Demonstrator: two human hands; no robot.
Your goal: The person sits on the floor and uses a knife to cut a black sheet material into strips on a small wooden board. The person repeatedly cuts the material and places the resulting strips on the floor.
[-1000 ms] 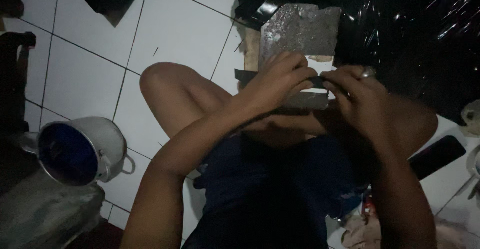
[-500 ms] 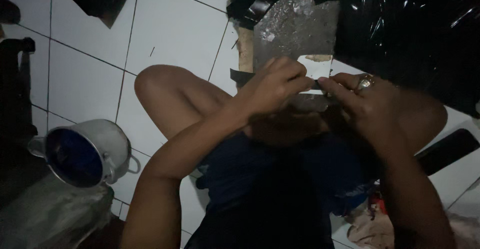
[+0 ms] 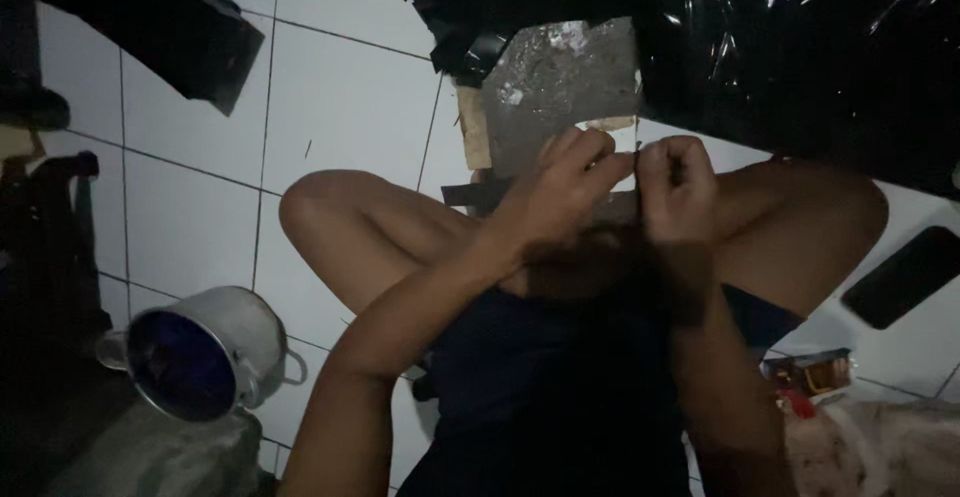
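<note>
I sit cross-legged on a white tiled floor. My left hand [image 3: 556,189] and my right hand [image 3: 680,185] meet in front of me, above my shins. Both pinch a small thin dark piece [image 3: 637,153] between their fingertips; it is too small and dim to tell what it is. Just beyond the hands, a grey rough slab [image 3: 560,82] lies on a wooden board [image 3: 470,127]. A dark flat strip [image 3: 468,195] pokes out from under my left hand.
A crinkled black plastic sheet [image 3: 800,47] covers the floor at the top right. A metal pot [image 3: 205,352] lies tilted at the lower left. A dark flat rectangle [image 3: 905,277] and a small packet [image 3: 812,372] lie to the right. Dark objects [image 3: 170,27] crowd the left edge.
The pale flat strip my hands held across my legs is no longer seen. Both hands have closed together and now pinch the thin piece fingertip to fingertip.
</note>
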